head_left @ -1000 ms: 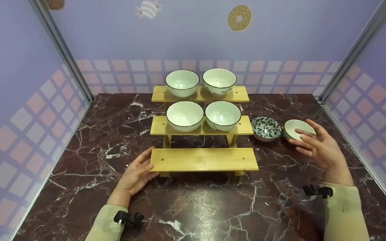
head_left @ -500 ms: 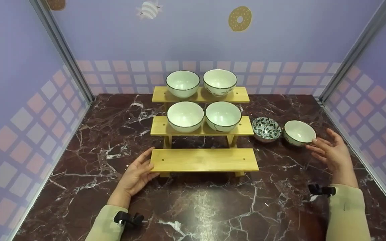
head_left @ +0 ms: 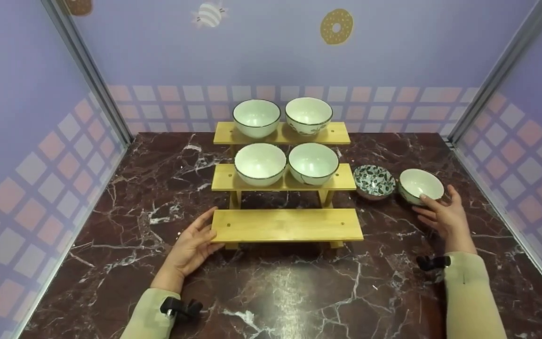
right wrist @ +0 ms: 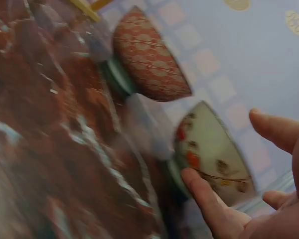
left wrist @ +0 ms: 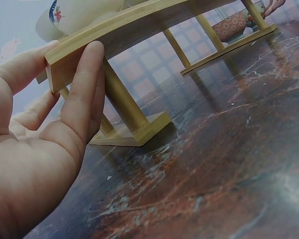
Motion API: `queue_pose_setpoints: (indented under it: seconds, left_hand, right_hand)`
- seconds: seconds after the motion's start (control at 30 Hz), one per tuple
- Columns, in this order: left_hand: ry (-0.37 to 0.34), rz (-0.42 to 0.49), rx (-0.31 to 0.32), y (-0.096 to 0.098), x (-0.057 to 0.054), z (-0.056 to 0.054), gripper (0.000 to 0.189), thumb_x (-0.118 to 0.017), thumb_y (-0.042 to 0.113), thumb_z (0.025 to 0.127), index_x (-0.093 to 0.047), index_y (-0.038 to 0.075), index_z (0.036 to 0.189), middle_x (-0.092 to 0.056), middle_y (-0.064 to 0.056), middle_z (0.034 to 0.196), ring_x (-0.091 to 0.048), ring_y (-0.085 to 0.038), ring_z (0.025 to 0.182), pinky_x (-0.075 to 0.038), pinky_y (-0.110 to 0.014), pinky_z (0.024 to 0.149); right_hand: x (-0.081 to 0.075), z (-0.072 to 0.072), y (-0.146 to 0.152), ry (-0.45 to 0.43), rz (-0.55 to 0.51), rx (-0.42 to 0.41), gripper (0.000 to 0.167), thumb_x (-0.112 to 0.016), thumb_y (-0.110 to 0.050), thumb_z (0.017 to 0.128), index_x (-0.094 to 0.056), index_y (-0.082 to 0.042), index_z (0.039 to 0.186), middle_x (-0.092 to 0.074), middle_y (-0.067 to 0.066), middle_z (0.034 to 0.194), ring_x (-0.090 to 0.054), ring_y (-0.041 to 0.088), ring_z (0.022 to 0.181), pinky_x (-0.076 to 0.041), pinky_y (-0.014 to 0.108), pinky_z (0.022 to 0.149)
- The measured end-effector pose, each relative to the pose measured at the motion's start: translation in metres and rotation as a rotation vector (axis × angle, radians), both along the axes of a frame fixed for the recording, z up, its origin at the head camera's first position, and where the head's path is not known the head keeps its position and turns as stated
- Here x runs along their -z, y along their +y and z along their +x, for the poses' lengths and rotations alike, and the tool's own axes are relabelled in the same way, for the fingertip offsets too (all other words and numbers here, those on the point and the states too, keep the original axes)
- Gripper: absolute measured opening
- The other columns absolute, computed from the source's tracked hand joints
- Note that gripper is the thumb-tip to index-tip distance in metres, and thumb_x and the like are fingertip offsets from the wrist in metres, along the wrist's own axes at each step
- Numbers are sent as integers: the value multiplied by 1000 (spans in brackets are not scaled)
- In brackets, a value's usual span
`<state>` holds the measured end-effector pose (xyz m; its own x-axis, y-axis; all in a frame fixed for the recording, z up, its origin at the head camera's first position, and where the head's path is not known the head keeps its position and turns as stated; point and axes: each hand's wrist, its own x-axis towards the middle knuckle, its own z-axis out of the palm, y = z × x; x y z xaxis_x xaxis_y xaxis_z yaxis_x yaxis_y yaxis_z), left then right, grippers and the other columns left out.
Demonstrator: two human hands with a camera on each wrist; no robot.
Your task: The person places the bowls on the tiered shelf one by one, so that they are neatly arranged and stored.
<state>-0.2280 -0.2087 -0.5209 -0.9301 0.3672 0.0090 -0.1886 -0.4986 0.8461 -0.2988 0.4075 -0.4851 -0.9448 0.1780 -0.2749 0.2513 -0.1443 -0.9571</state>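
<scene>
A tiered wooden stand [head_left: 287,225] sits on the dark marble table. My left hand [head_left: 191,249] grips the left end of its lowest board, with fingers on both faces of the board in the left wrist view. At the right, my right hand [head_left: 447,219] is at the near right side of a white bowl [head_left: 419,183] with painted flowers outside. Its fingers are spread, one fingertip at the bowl's lower side in the right wrist view; firm contact cannot be told. Left of that bowl stands a leaf-patterned bowl [head_left: 374,181], reddish outside.
Two pale bowls stand on the top board [head_left: 282,136], and two more, including a white bowl [head_left: 260,162], on the middle board [head_left: 224,176]. Purple panel walls [head_left: 271,56] enclose the table at the back and sides.
My right hand drew back right from over the white bowl, then came in again to its near right side. My left hand and the bowls stay in place.
</scene>
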Motion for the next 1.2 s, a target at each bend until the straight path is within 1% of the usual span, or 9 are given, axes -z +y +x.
queue_pose_setpoints:
  seconds: [0.13,0.3,0.4,0.57,0.7,1.0,1.2]
  left_hand:
    - [0,-4,-4,0,0,1,75,-46,-4,105,-3,7,166,-62,-3,131,-71,-15,105,-62,-26,88]
    - [1,-11,-9,1,-1,1,75,-47,-4,105,-4,7,166,-62,-3,130,-71,-14,104,-62,-27,87]
    - [12,-8,-4,1,-1,0,75,-46,-5,105,-2,6,166,-62,-3,130,-71,-14,103,-62,-27,87]
    - [11,-4,2,1,-2,0,76,-46,-5,105,-1,6,166,-61,-4,131,-72,-14,103,-62,-26,86]
    - [-2,-6,-8,1,-1,0,76,-47,-5,105,-3,6,166,-61,-4,130,-71,-14,102,-62,-27,87]
    - [9,-11,-7,0,0,0,76,-47,-4,105,-2,5,165,-61,-3,132,-71,-14,104,-62,-27,88]
    - [8,-6,-8,0,0,0,76,-47,-4,105,-3,6,166,-62,-4,131,-72,-15,104,-62,-27,88]
  right_hand:
    - [10,-8,-10,13,-46,66,116,-72,-24,97,24,-38,160,18,15,171,-76,10,84,-64,29,82]
    - [17,-16,-20,48,-102,196,114,-74,-21,94,15,-43,162,12,11,173,-75,10,82,-65,31,83]
    - [20,-17,-22,71,-126,235,113,-75,-19,94,11,-44,163,10,9,173,-75,9,82,-65,31,81]
    - [22,-18,-22,95,-177,248,112,-74,-13,94,8,-44,163,13,-2,173,-74,10,80,-65,29,77]
    - [23,-20,-21,85,-198,263,113,-74,-8,93,6,-45,163,13,-6,172,-73,10,76,-64,27,73]
    - [24,-22,-20,69,-222,293,112,-75,-6,92,2,-48,163,10,-2,173,-75,12,74,-64,26,71]
    - [24,-21,-19,59,-221,303,112,-76,-6,91,-1,-50,162,9,-3,173,-74,11,73,-64,25,70]
